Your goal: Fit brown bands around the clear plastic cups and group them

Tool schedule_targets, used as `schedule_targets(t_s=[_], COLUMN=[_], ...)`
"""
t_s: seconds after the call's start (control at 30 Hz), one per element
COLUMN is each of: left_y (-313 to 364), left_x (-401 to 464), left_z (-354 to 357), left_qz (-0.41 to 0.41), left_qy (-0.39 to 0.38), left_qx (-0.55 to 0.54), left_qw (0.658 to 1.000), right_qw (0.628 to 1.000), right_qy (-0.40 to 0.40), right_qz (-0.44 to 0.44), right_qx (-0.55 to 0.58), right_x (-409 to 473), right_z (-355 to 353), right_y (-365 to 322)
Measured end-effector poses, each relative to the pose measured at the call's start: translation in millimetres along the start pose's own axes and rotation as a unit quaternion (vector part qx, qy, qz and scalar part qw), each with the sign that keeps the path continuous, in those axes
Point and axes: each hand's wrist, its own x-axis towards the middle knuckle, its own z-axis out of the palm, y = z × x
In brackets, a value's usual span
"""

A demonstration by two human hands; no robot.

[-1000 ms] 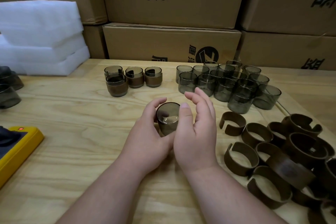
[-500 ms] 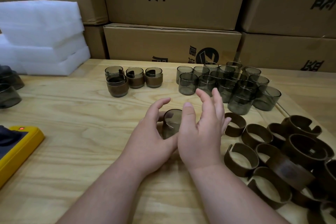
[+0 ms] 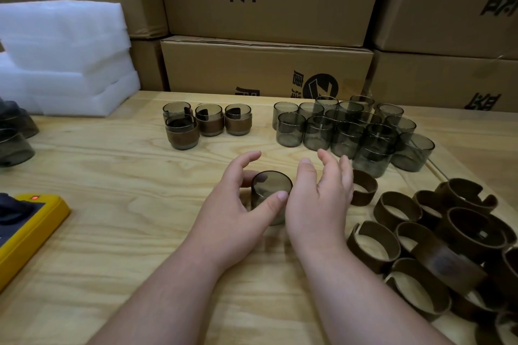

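A clear smoky plastic cup stands upside down on the wooden table, with no band on it. My left hand grips it, thumb on its near side and fingers behind. My right hand hovers just right of the cup with its fingers spread, holding nothing. A brown band lies right behind that hand. Several more brown bands are piled at the right. Several bare cups stand at the back centre-right. Several banded cups are grouped at the back centre-left.
Cardboard boxes wall the table's far edge. White foam sheets are stacked at the back left. A yellow device lies at the left edge, and more dark cups sit above it.
My right hand let go of the cup and drifted right with its fingers opening. The left hand kept hold of the cup, which shifted slightly toward me.
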Motion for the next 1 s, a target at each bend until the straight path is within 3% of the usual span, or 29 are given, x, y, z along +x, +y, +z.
schedule_targets(t_s=[0.57,1.0], left_y=[2.8,7.0], left_x=[1.5,-0.3], left_z=[-1.3,-0.3], left_qz=[-0.036,-0.021], left_qy=[0.025,0.019], left_qx=[-0.076,0.003], left_qw=[0.996,1.000], right_qw=[0.997,1.000], right_qy=[0.036,0.016], right_qz=[-0.074,-0.020], right_qx=[0.011,0.003], right_x=[-6.9,-1.2], right_z=[1.5,3.2], right_y=[-2.6,-2.1])
